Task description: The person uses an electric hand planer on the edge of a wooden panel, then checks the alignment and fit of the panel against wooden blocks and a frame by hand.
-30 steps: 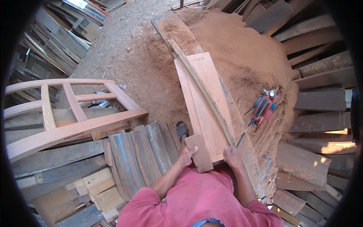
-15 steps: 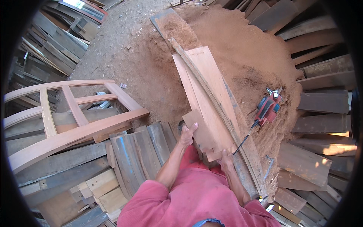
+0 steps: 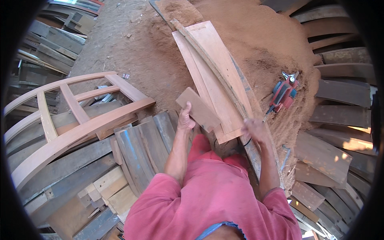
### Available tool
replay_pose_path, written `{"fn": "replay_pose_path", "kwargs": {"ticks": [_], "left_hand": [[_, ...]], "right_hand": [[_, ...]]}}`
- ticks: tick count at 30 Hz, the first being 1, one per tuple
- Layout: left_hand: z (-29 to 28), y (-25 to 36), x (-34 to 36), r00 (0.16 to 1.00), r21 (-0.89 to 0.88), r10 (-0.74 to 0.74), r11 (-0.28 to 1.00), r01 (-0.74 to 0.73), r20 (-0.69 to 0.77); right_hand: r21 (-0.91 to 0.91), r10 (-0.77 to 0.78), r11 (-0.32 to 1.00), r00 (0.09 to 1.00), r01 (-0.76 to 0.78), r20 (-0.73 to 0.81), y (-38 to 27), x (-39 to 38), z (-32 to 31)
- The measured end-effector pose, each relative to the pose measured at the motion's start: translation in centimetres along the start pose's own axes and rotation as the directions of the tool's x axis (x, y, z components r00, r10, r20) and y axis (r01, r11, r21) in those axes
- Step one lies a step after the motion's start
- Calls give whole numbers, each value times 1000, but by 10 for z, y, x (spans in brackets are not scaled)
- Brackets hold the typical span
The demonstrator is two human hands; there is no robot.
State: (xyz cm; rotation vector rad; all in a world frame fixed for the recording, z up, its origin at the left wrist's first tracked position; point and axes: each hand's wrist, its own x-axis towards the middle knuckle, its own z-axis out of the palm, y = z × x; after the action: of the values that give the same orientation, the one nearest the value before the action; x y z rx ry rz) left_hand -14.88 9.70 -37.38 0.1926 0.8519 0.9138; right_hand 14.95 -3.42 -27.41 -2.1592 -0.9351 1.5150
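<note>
My left hand [image 3: 185, 118] grips a short brown board [image 3: 199, 110] by its lower left edge, thumb on its upper face. This board is tilted over the near left part of two long pale reddish boards [image 3: 218, 80] lying lengthwise in front of me. My right hand [image 3: 256, 130] is raised by their near right corner, beside a narrow weathered strip [image 3: 212, 70] that runs across them. Its fingers look bent but are smeared, so whether they hold anything is unclear. Beneath the boards runs a longer, sawdust-covered plank [image 3: 176, 10].
Right of the boards, a red corded power tool [image 3: 283, 94] rests on heaped sawdust [image 3: 260, 40]. An arched wooden frame [image 3: 80, 128] lies to the left on stacked planks [image 3: 140, 146]. More boards [image 3: 340, 114] line the right side.
The short board has turned and moved up and left in my left hand. My right hand has left the boards' near end and moved up and right. The whole view has shifted somewhat.
</note>
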Motion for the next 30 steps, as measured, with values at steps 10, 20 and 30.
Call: {"fn": "replay_pose_path", "kwargs": {"ticks": [10,20,30], "left_hand": [[-1,47,-37,996,-132,-58,990,49,-66],[-28,41,-6,971,291,215,940,-177,-105],[0,10,28,971,433,227,884,-176,-70]], "right_hand": [[-410,-371,886,860,216,-350,-109,128,15],[-585,-392,811,767,28,-507,-117,180,73],[-596,-349,803,784,-33,-514,-128,178,69]]}}
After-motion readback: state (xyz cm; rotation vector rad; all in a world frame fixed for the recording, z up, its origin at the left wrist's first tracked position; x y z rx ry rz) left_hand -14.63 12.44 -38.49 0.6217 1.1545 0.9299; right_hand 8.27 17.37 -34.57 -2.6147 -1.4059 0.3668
